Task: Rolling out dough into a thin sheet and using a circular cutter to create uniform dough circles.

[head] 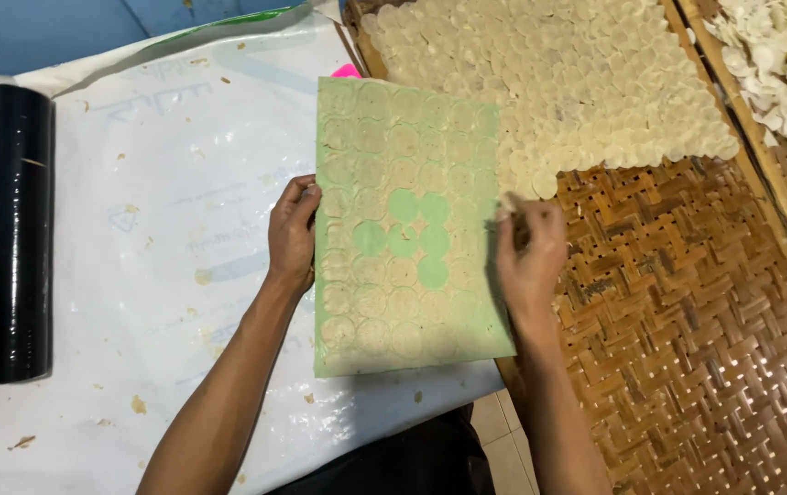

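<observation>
A green rectangular board point(409, 229) lies in front of me, covered with thin pale round dough discs; several round gaps near its middle show bare green. My left hand point(292, 231) grips the board's left edge. My right hand point(529, 247) is at the board's right edge, fingers pinched on a small pale disc. Beyond it a woven bamboo tray point(687, 312) holds many pale discs point(558, 82) laid in rows over its far half.
A white plastic sheet point(155, 229) with crumbs covers the table under the board. A black roll point(20, 234) lies at the far left. A second woven tray with loose white scraps point(778, 55) sits at top right. Tiled floor shows below.
</observation>
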